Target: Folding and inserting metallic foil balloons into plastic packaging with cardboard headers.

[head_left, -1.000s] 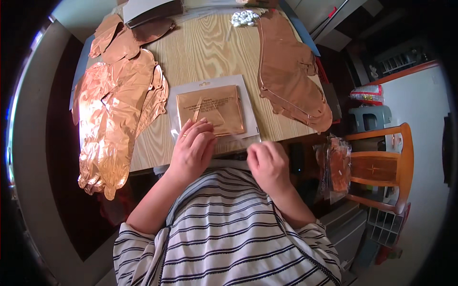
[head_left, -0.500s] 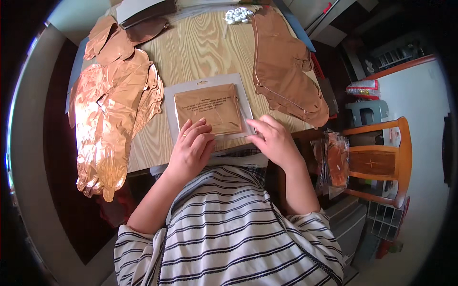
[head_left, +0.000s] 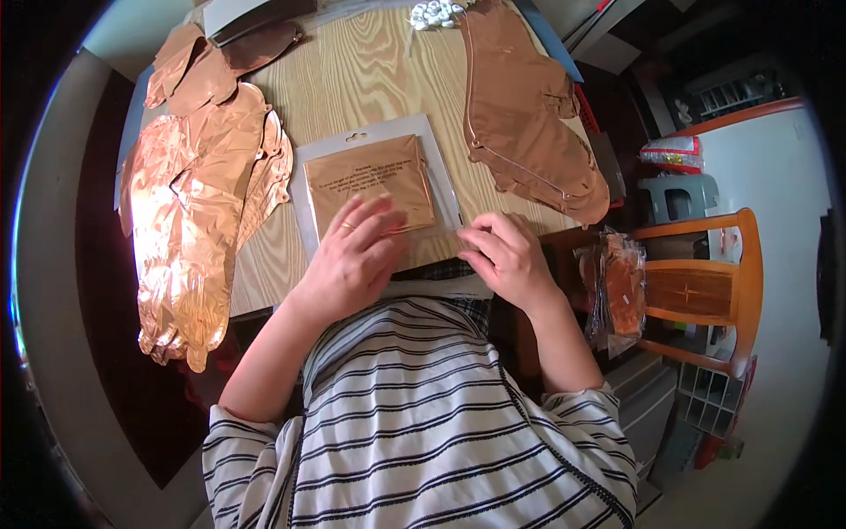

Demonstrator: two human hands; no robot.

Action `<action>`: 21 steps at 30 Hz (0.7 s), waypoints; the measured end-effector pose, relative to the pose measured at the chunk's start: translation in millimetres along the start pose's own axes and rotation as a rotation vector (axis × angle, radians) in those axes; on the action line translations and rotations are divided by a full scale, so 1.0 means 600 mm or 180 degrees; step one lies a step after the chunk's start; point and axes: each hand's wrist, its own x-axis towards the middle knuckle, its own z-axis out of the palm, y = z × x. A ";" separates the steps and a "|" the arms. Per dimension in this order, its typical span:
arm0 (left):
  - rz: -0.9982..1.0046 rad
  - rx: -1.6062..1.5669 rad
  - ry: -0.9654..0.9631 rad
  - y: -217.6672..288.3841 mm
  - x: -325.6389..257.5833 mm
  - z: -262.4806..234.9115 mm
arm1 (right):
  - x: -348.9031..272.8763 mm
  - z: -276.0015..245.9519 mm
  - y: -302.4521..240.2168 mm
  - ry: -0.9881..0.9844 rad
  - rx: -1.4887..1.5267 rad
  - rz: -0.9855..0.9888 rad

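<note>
A clear plastic hanging bag point(head_left: 352, 149) lies flat near the table's front edge. Inside it is a folded copper-coloured foil sheet point(head_left: 330, 192), seen behind dark print. My left hand point(head_left: 352, 256) is over the bag's lower part, fingers loosely extended and slightly blurred, with nothing visible in them. My right hand point(head_left: 507, 254) is at the bag's lower right corner, thumb and forefinger curled at its edge; their exact contact is hard to see. Crumpled copper foil balloons point(head_left: 189, 238) cover the table's left side and hang over its front. Flat copper foil balloons point(head_left: 520, 115) lie on the right.
White small pieces point(head_left: 434, 14) are heaped at the table's far side. A grey box point(head_left: 247, 13) stands at the far left. Beside the table on the right are a wooden chair point(head_left: 745, 291) with bagged copper foil point(head_left: 624, 291) and a grey stool point(head_left: 679, 196).
My left hand has lifted slightly from the bag and shifted a little. The bag and table appear slightly higher and further left in the view. My right hand stays at the bag's corner.
</note>
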 end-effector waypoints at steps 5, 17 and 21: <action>0.0142 -0.0426 -0.0291 -0.003 0.001 0.022 | -0.009 -0.009 -0.007 -0.0106 -0.0275 -0.0145; 0.0066 -0.0527 -0.0315 -0.003 -0.002 0.018 | -0.018 -0.021 -0.033 -0.0509 0.0095 -0.0210; 0.0146 -0.0364 -0.0342 0.002 0.004 0.012 | -0.025 -0.015 -0.073 -0.0585 0.0926 -0.0289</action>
